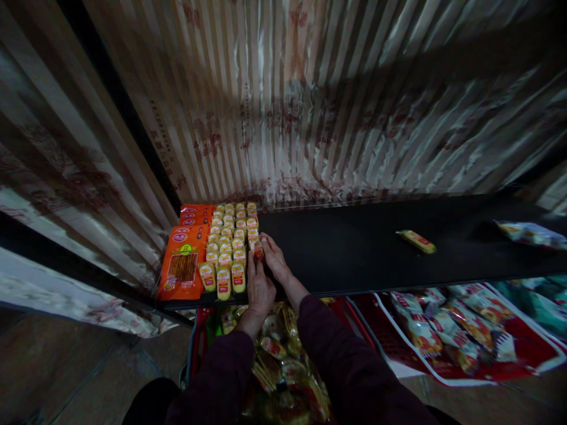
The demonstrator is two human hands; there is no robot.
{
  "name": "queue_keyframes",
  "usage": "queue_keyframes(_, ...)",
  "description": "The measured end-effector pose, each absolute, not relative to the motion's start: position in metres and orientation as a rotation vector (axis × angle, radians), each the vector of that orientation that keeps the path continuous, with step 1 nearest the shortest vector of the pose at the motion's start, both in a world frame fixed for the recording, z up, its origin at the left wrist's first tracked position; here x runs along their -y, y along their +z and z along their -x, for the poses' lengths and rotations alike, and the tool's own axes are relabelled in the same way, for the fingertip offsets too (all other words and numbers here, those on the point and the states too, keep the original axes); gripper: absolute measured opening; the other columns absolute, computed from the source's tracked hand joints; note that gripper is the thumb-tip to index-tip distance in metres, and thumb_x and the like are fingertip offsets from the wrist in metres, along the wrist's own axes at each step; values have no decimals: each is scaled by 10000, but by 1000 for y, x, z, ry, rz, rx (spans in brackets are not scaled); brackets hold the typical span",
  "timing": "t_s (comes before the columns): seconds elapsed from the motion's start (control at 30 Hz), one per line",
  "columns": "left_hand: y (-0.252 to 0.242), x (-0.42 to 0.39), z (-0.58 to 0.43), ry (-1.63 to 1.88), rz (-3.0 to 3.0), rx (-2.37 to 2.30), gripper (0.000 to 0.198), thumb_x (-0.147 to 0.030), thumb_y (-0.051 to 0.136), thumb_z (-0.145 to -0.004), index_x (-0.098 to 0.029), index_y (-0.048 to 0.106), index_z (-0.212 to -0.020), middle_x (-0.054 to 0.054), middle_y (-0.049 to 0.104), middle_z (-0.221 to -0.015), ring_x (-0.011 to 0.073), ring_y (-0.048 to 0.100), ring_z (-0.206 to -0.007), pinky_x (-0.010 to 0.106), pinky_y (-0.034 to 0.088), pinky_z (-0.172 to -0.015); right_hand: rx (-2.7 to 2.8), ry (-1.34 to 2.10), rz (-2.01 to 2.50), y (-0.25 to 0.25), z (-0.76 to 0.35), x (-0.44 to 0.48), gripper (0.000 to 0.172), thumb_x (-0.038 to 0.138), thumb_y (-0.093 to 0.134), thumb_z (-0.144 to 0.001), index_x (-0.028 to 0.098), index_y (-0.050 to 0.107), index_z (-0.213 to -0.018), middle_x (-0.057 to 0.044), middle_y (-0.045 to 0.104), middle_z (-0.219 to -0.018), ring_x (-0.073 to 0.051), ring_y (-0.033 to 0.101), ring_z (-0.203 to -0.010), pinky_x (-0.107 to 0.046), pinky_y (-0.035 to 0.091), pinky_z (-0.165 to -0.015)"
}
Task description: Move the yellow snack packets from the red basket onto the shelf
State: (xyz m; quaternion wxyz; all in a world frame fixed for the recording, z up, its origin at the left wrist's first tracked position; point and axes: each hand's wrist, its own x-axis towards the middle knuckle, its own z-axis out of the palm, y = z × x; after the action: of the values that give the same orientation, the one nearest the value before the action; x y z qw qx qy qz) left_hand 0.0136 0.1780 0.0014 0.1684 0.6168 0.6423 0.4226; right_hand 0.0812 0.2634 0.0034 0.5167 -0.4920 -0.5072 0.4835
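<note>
Left hand (259, 289) lies flat against the near-right side of the yellow snack packets (230, 245), right hand (272, 254) pinching one packet (256, 247) (long axis front-to-back) at the shelf's (354, 248) front-left corner; orange packs (186, 260) beyond.

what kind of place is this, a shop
Probably a small shop or stockroom: a black shelf holds neat rows of small yellow snack packets beside orange packs, and a red basket of more packets sits below.
</note>
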Motion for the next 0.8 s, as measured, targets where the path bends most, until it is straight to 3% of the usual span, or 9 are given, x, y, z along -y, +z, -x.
queue_keyframes(0.27,-1,-188,-14,1220,-1729,-1841,604,-20,427,-740,-69,449,-1342,182,239,-1529,267,243,-1413,406,274,-1154,1249,1101,1226,15,-79,-265,510,574,455,-859,249,578,-1231,-39,625,-1245,-200,568,-1158,-389,395,-1063)
queue_keyframes(0.5,4,-184,-12,1249,-1806,-1759,613,-197,482,-838,-112,332,-1426,160,177,-1554,266,192,-1429,391,252,-1160,1246,1064,1236,4,-73,-261,525,544,495,-849,268,542,-1293,-24,564,-1339,-193,500,-1255,-370,340,-1113)
queue_keyframes(0.8,-4,-184,-14,1209,-1893,-1836,636,-154,486,-817,-76,316,-1425,198,199,-1539,281,163,-1434,433,238,-1162,1176,1096,1273,-1,-75,-250,548,570,484,-844,228,568,-1264,-54,566,-1336,-201,511,-1244,-366,352,-1104)
